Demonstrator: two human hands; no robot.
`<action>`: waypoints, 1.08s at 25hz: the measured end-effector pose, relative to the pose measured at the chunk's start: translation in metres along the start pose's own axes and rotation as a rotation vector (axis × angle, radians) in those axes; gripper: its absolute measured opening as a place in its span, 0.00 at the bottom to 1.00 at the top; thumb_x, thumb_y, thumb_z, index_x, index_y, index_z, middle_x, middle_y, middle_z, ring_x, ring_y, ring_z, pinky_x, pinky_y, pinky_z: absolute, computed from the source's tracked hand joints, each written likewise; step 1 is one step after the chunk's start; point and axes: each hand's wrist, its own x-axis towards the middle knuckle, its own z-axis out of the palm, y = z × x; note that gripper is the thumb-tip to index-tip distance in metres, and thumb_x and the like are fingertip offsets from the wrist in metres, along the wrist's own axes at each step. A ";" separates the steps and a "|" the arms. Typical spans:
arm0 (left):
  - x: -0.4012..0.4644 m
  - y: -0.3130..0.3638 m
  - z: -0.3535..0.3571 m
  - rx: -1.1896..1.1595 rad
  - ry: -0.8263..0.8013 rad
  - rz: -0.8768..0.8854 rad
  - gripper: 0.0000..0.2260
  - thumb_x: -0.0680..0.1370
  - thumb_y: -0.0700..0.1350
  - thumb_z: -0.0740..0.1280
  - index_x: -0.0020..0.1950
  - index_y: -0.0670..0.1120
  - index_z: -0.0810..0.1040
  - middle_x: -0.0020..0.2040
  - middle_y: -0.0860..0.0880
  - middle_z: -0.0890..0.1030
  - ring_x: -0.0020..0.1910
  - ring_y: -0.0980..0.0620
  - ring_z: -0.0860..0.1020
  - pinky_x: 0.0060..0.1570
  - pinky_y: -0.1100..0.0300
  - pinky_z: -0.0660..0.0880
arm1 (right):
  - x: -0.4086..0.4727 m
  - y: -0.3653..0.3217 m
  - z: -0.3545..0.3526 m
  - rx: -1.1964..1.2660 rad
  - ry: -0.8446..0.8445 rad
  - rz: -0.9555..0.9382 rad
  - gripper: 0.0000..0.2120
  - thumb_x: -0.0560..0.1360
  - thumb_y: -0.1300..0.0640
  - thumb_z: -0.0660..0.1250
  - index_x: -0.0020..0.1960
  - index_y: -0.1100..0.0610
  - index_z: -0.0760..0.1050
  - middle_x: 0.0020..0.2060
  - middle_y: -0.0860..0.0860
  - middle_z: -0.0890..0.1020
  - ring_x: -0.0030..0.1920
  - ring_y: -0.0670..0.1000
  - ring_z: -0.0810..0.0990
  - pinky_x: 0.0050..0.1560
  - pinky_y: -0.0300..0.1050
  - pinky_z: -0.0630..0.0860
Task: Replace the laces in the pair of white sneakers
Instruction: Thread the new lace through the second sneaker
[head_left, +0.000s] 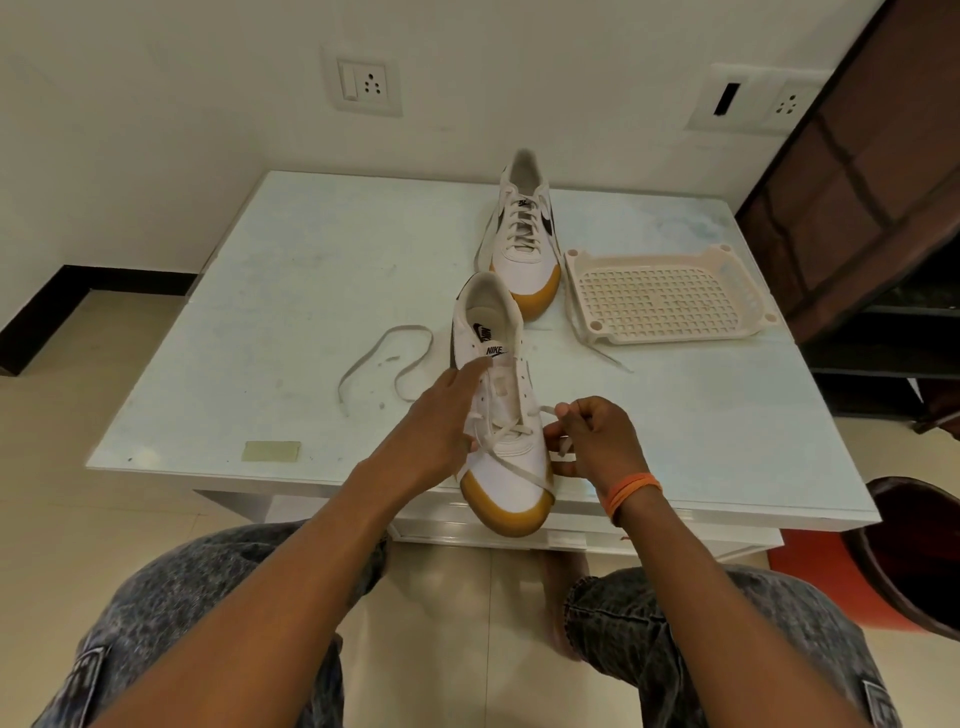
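Left hand (441, 421) steadies the near sneaker (501, 415), hiding its eyelets; right hand (592, 436) grip pinches the lace (511, 470).

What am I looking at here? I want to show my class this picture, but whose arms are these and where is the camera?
No machine: a person wears a camera on the head, looking down at their own hands. On the white table the near sneaker is being laced. The left hand rests on its side; the right hand pinches the white lace. Behind stands the second sneaker, already laced. A loose lace lies to the left, a plastic tray to the right.
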 end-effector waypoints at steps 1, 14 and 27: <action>-0.005 0.001 -0.001 -0.001 0.101 -0.043 0.34 0.73 0.39 0.73 0.74 0.50 0.60 0.68 0.47 0.70 0.65 0.48 0.72 0.57 0.58 0.72 | -0.001 -0.001 0.002 0.014 -0.014 0.003 0.09 0.80 0.56 0.63 0.50 0.64 0.73 0.41 0.58 0.83 0.42 0.56 0.83 0.42 0.55 0.83; -0.064 -0.018 0.053 -0.348 0.107 -0.354 0.07 0.74 0.42 0.73 0.41 0.45 0.76 0.41 0.47 0.81 0.41 0.52 0.80 0.44 0.58 0.79 | -0.009 0.002 0.006 0.039 0.020 0.027 0.11 0.81 0.58 0.61 0.41 0.59 0.72 0.42 0.60 0.82 0.44 0.58 0.81 0.44 0.55 0.82; -0.080 -0.003 0.072 -0.834 0.371 -0.602 0.04 0.74 0.36 0.72 0.48 0.41 0.79 0.35 0.44 0.84 0.30 0.53 0.82 0.33 0.62 0.80 | -0.012 0.014 0.010 -0.041 0.081 -0.003 0.10 0.79 0.56 0.64 0.41 0.59 0.75 0.42 0.59 0.83 0.46 0.60 0.82 0.49 0.56 0.82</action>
